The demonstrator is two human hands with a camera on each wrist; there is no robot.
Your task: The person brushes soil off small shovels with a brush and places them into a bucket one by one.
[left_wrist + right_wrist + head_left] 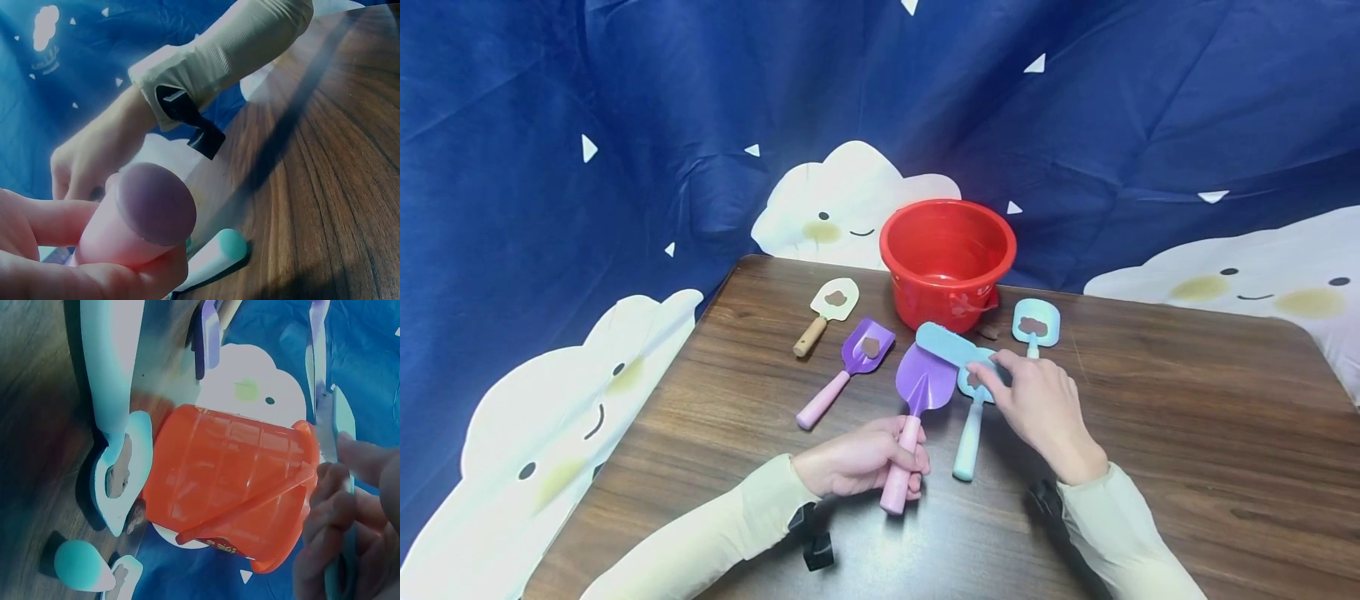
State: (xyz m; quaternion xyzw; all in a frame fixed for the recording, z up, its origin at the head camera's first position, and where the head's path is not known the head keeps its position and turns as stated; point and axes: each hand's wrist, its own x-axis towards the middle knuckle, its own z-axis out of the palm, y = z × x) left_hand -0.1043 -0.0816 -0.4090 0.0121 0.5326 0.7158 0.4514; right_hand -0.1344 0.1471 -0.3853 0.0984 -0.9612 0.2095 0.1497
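My left hand (868,460) grips the pink handle of a purple trowel (925,379), its blade tilted up above the table. In the left wrist view, the fingers wrap the pink handle (156,203), whose rounded end faces the camera. My right hand (1041,404) holds a light blue brush (946,343) against the top of that blade. The right wrist view shows the greyish bristle side of the brush (325,422) meeting the purple blade edge-on. Beneath the right hand lies a light blue trowel (968,437), its blade partly covered in the head view.
A red bucket (943,287) stands at the back of the wooden table (1187,417). Left lie a cream trowel (844,292) with wooden handle and a purple trowel (826,400); right, a light blue shovel (1022,308). Their blades bear brown patches. A brown lump (135,517) sits by the bucket.
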